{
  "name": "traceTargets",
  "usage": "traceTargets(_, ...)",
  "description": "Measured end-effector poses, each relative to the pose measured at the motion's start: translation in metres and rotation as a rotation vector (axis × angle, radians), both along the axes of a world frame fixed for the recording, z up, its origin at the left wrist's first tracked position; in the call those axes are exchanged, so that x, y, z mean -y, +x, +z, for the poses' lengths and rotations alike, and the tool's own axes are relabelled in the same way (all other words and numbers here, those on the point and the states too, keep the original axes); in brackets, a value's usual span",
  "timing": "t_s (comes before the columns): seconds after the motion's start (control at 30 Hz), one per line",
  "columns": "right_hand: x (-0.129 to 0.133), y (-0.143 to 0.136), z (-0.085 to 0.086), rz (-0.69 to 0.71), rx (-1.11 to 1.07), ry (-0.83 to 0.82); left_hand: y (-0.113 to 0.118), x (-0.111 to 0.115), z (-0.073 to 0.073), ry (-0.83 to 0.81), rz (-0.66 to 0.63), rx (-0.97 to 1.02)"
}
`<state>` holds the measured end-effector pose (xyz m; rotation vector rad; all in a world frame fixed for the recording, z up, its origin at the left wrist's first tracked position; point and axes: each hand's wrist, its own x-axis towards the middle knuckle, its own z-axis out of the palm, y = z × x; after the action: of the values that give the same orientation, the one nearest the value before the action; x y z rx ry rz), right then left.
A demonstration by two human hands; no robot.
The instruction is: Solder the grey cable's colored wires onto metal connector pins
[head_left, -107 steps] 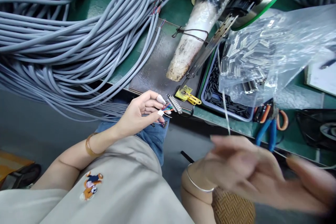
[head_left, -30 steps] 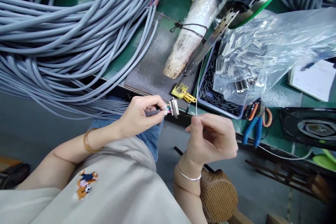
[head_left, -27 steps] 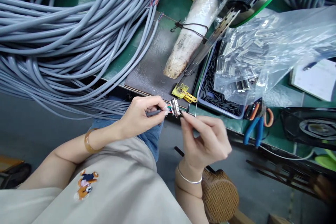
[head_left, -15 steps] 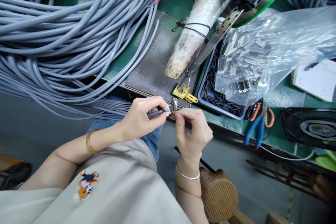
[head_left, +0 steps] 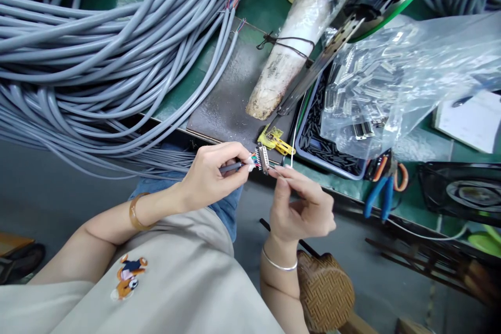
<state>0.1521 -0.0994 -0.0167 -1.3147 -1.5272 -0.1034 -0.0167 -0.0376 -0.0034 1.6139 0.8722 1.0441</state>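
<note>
While the left hand (head_left: 211, 175) pinches a gray cable (head_left: 230, 167) between thumb and fingers, its colored wires reach the metal connector (head_left: 263, 159), which sits just beyond the fingertips, near the table's (head_left: 332, 181) edge. Close to the connector's other side, the right hand (head_left: 299, 209) keeps a narrow pinch on a thin pale strand (head_left: 293, 141), near the yellow clip (head_left: 282, 147).

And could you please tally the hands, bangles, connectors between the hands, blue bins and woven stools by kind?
Hands: 2, left hand and right hand
Bangles: 2, amber bangle and silver bangle
Connector: 1
Blue bin: 1
Woven stool: 1
Total: 7
</note>
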Motion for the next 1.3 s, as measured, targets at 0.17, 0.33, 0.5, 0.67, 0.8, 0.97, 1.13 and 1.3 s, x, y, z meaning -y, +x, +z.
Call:
traceTargets(0.17, 0.0, -0.004, -0.004, -0.016, 0.18, -0.044, 0.002, -0.005, 0.0, -0.279, -0.001, 0.08)
traceTargets(0.33, -0.008, -0.01, -0.009, -0.003, 0.013, -0.133, 0.005, -0.015, -0.002, -0.51, -0.056, 0.216)
traceTargets(0.5, -0.014, -0.009, -0.011, 0.043, -0.048, -0.16, 0.008, -0.017, -0.004, -0.371, 0.065, 0.144)
traceTargets(0.67, -0.023, -0.007, -0.009, 0.065, -0.052, -0.155, 0.01, -0.019, -0.004, -0.29, 0.098, 0.078)
traceTargets(0.8, -0.028, -0.007, -0.007, 0.067, -0.031, -0.14, 0.011, -0.023, -0.003, -0.296, 0.133, 0.09)
traceTargets(0.97, -0.029, -0.006, -0.007, 0.063, -0.057, -0.163, 0.009, -0.031, 0.0, -0.504, 0.044, 0.234)
traceTargets(1.13, -0.026, -0.003, -0.008, 0.067, -0.07, -0.184, 0.004, -0.033, -0.001, -0.664, -0.06, 0.343)
traceTargets(1.3, -0.023, -0.004, -0.007, 0.07, -0.052, -0.178, 0.002, -0.031, -0.004, -0.703, -0.078, 0.408)
